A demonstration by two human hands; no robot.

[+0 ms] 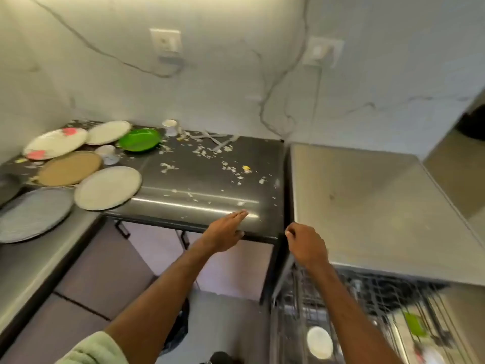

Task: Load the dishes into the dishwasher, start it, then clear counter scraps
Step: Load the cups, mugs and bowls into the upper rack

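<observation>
Six plates (69, 168) lie on the table (262, 153), up and left of both grips, a cream plate (107, 187) nearest. Flat and empty, the left grip (223, 235) is closer; the right grip (307, 245), loosely curled, holds nothing.

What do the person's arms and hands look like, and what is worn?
The left hand and right hand are bare: no gloves, rings or watch visible. A pale green sleeve ends above the left elbow; the right forearm is bare.
</observation>
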